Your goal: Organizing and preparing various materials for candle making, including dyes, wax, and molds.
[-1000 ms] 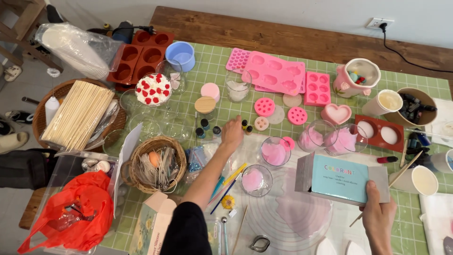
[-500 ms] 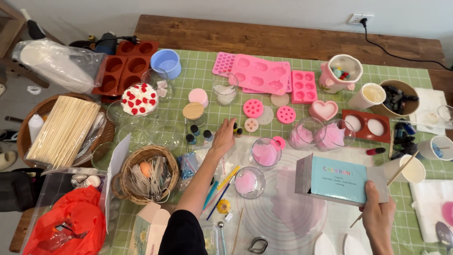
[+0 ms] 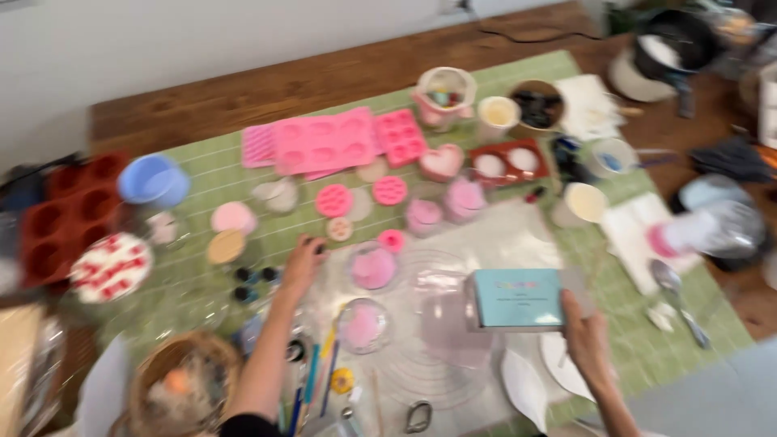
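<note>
A green mat [image 3: 664, 324] is overlain by a pale sheet [image 3: 502, 243], above which a blue box [image 3: 518, 298] is gripped by the right hand [image 3: 587, 340], while small dark bottles [image 3: 255, 283] are neared by the left hand [image 3: 303, 263], its grip lost to blur.

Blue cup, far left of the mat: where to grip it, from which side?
Take the blue cup by its round wall, probably from the right front, where the left hand is. It seems upright, mouth up, with the red mould close on its left. Picture blurred; hedge.
</note>
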